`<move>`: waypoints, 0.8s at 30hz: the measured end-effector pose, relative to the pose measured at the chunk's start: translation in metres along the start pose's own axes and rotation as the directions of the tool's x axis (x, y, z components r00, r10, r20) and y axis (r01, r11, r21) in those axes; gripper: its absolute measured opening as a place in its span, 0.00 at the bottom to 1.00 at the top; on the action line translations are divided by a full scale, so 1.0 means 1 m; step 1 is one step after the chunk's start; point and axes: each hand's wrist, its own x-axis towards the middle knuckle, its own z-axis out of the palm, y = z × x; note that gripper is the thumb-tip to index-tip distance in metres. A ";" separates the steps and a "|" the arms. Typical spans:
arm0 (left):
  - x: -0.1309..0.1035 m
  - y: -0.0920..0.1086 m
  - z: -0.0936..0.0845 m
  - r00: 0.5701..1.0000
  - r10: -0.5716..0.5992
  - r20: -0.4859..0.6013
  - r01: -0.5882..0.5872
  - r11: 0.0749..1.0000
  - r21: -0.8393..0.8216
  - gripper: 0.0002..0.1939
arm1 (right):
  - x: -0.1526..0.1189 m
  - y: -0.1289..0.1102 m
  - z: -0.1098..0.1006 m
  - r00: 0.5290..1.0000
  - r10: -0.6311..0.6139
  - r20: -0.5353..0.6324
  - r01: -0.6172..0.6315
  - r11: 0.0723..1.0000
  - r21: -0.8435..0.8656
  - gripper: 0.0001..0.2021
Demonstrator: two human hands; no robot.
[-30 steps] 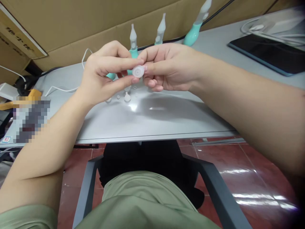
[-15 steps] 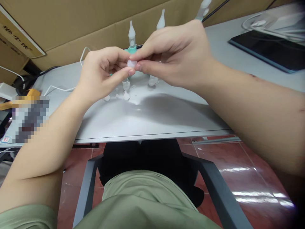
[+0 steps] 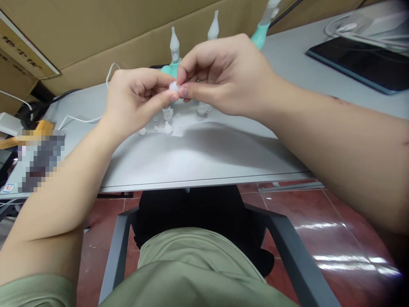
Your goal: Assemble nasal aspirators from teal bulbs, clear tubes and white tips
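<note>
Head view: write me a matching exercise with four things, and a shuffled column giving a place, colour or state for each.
1. small white part
2. flat dark device
3. floor tiles
4. shirt

A. red
B. between the left hand and right hand
C. green
D. right side of the desk

Pairs: 1-B, 2-D, 3-A, 4-C

The left hand (image 3: 137, 91) and right hand (image 3: 228, 76) partly cover the small white piece (image 3: 174, 87) — from here I can't tell its shape. The right hand hides the middle nozzle's (image 3: 213, 30) base; up top, the rightmost nozzle (image 3: 274, 4) is cut off.
</note>
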 end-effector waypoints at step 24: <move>0.001 -0.008 0.003 0.992 -0.113 0.061 0.121 0.983 -0.136 0.25 | 0.002 0.000 0.005 0.997 0.075 -0.009 -0.074 0.991 0.116 0.14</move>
